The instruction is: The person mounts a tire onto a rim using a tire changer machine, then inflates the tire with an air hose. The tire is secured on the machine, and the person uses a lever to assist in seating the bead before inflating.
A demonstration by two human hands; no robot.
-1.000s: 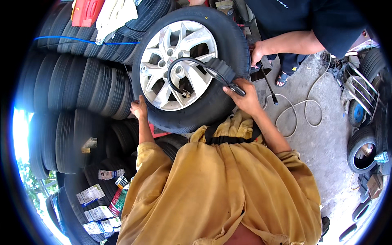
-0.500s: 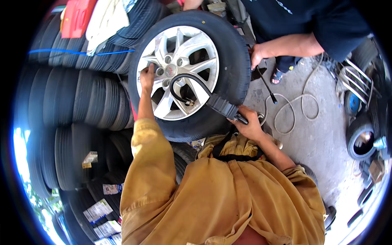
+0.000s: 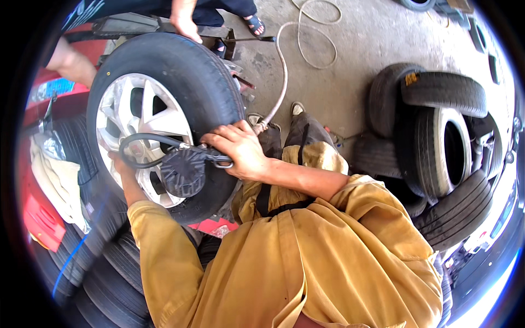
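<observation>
A wheel with a black tire [image 3: 202,76] and a silver alloy rim [image 3: 158,117] stands tilted in front of me. My right hand [image 3: 240,150] grips the handle of a tire inflator [image 3: 183,172], whose round, dark-covered gauge hangs over the rim. From it a short black hose [image 3: 143,136] loops across the spokes. My left hand [image 3: 123,167] is at the rim's near left part, close to the hose loop; its fingers are partly hidden and blurred. A pale air hose [image 3: 281,82] runs from near my right hand to the floor.
Another person's hand [image 3: 186,23] rests by the tire's top, and their forearm [image 3: 71,63] reaches its left side. Stacked tires [image 3: 443,147] stand at the right, more tires [image 3: 117,273] at the lower left. A cloth [image 3: 57,175] and red case [image 3: 41,218] lie left.
My view has swung to the right, so the wheel now appears farther left. The inflator has turned, with its gauge now over the rim. My left hand is lower on the rim.
</observation>
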